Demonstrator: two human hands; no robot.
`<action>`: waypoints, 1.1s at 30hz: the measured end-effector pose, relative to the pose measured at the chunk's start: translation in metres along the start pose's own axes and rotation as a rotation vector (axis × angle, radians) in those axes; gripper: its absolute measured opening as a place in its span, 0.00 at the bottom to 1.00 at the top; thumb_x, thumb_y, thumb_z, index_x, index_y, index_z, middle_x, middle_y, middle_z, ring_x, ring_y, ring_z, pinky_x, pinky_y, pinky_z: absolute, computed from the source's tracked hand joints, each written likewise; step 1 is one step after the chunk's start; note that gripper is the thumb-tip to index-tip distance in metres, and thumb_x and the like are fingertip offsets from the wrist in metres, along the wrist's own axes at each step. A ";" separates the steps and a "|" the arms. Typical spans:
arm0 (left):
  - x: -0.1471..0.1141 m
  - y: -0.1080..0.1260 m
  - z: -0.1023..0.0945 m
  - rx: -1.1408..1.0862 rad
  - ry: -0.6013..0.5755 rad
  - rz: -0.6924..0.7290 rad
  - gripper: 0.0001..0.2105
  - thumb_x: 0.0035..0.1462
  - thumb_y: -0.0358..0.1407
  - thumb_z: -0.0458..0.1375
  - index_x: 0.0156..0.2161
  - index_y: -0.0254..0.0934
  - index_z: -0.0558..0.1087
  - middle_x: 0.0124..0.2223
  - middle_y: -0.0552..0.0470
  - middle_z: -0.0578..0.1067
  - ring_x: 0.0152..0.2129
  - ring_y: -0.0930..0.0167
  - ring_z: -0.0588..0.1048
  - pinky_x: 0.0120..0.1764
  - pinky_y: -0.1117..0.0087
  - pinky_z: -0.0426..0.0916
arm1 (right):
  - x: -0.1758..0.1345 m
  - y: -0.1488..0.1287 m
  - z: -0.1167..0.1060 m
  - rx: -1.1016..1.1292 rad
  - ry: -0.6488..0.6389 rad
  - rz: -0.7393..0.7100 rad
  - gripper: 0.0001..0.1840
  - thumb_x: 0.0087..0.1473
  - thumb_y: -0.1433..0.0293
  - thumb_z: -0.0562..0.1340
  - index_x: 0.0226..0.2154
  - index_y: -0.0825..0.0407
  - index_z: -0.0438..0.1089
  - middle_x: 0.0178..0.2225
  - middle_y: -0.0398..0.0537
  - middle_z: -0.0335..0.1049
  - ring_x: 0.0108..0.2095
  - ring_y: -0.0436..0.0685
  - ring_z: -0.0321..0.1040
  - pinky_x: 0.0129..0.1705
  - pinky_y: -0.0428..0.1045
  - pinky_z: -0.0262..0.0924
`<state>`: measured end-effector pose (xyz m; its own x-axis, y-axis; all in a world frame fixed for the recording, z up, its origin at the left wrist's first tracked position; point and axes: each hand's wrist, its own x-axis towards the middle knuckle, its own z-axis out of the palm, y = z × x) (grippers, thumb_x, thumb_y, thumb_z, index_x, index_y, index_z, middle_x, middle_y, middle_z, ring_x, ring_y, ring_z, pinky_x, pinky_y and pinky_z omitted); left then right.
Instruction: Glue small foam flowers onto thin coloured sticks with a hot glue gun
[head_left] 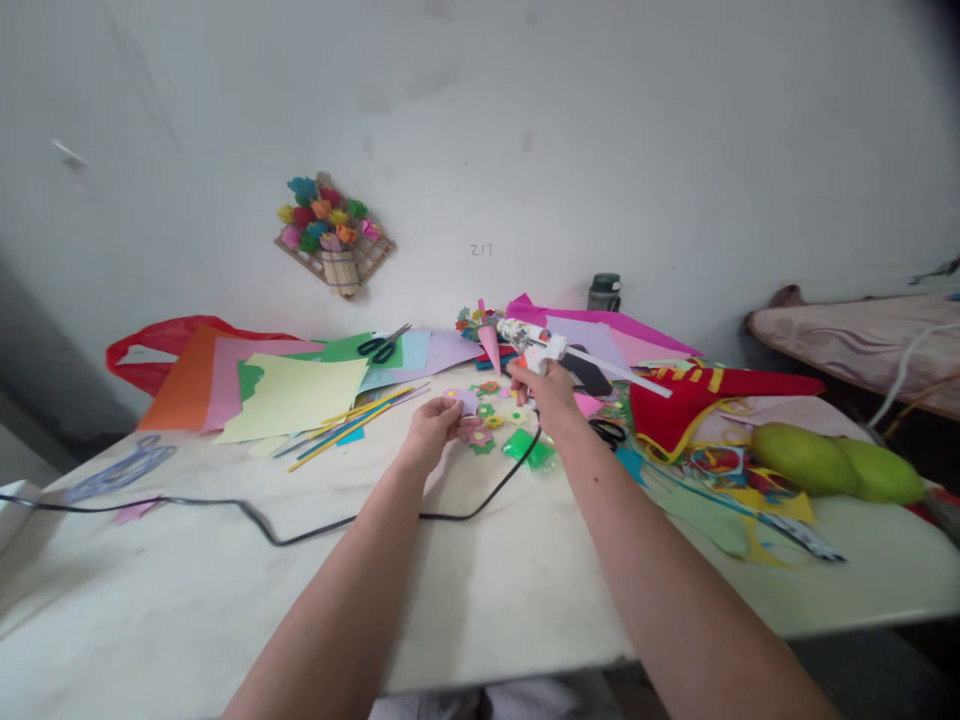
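My right hand (pixel 553 393) is wrapped round a white hot glue gun (pixel 553 348), and a long white glue stick (pixel 619 373) juts from its back. Between the fingertips of my left hand (pixel 431 435) is a small purple paper piece (pixel 468 402), partly covered by the fingers. Several small paper flowers (pixel 480 437) in green, pink and yellow lie on the table around and between my hands. A bright green packet (pixel 526 449) rests just in front of them. The glue gun's black cord (pixel 450 517) runs across the table to the left, passing my left forearm.
Coloured paper sheets (pixel 300 392) lie at the back left, with scissors (pixel 384 346) on them. Yellow and blue strips (pixel 349 428) lie nearer. A pink paper cone (pixel 490 347) stands behind my hands. Red cloth (pixel 667 405), green fruit (pixel 832 463) and paper scraps (pixel 709 515) crowd the right.
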<state>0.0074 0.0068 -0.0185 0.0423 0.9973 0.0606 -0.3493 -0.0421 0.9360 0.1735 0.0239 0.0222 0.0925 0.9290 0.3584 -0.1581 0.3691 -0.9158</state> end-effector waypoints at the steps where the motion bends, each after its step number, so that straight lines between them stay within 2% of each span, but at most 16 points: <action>1: 0.001 0.001 -0.002 0.004 0.014 0.021 0.08 0.47 0.29 0.59 0.28 0.32 0.62 0.22 0.53 0.71 0.25 0.69 0.76 0.27 0.74 0.70 | -0.001 0.001 0.000 -0.014 -0.051 0.017 0.12 0.39 0.63 0.62 0.24 0.55 0.65 0.14 0.39 0.60 0.12 0.44 0.52 0.13 0.42 0.50; 6: 0.004 0.001 -0.011 -0.004 0.086 0.083 0.11 0.42 0.30 0.62 0.31 0.31 0.65 0.24 0.54 0.72 0.26 0.70 0.76 0.30 0.73 0.71 | -0.010 0.002 0.005 -0.100 -0.259 0.072 0.16 0.39 0.59 0.63 0.22 0.56 0.65 0.16 0.41 0.64 0.11 0.43 0.51 0.12 0.41 0.46; 10: 0.004 0.002 -0.016 -0.021 0.107 0.105 0.11 0.42 0.30 0.62 0.31 0.31 0.66 0.24 0.54 0.72 0.26 0.71 0.76 0.33 0.72 0.71 | -0.016 0.001 0.009 -0.207 -0.353 0.097 0.16 0.39 0.58 0.64 0.22 0.56 0.66 0.18 0.42 0.67 0.10 0.42 0.50 0.12 0.41 0.46; 17: 0.004 0.004 -0.022 -0.098 0.147 0.150 0.12 0.46 0.28 0.59 0.35 0.34 0.61 0.24 0.53 0.73 0.28 0.69 0.76 0.35 0.70 0.71 | -0.020 -0.003 0.008 -0.328 -0.379 0.112 0.17 0.40 0.57 0.63 0.22 0.55 0.67 0.16 0.43 0.66 0.10 0.44 0.52 0.11 0.42 0.47; 22: 0.006 0.002 -0.027 -0.101 0.128 0.165 0.09 0.46 0.29 0.60 0.31 0.33 0.62 0.28 0.50 0.74 0.31 0.69 0.76 0.40 0.69 0.70 | -0.023 -0.008 0.010 -0.369 -0.360 0.148 0.16 0.39 0.58 0.64 0.20 0.55 0.67 0.11 0.41 0.62 0.09 0.44 0.50 0.11 0.42 0.46; 26: 0.007 0.001 -0.029 -0.069 0.139 0.156 0.09 0.45 0.30 0.61 0.29 0.32 0.62 0.27 0.49 0.74 0.30 0.69 0.76 0.37 0.69 0.70 | -0.022 -0.006 0.010 -0.381 -0.367 0.155 0.17 0.38 0.57 0.65 0.20 0.55 0.66 0.11 0.40 0.62 0.09 0.44 0.49 0.11 0.42 0.45; 33: 0.006 0.002 -0.030 -0.050 0.140 0.157 0.08 0.47 0.29 0.59 0.33 0.32 0.64 0.28 0.48 0.75 0.26 0.71 0.76 0.35 0.69 0.70 | -0.020 0.003 0.009 -0.433 -0.368 0.124 0.18 0.39 0.55 0.63 0.21 0.54 0.66 0.13 0.41 0.62 0.09 0.44 0.51 0.10 0.42 0.46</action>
<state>-0.0208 0.0148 -0.0270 -0.1456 0.9775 0.1523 -0.3874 -0.1980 0.9004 0.1621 0.0071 0.0139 -0.2615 0.9415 0.2125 0.2778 0.2843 -0.9176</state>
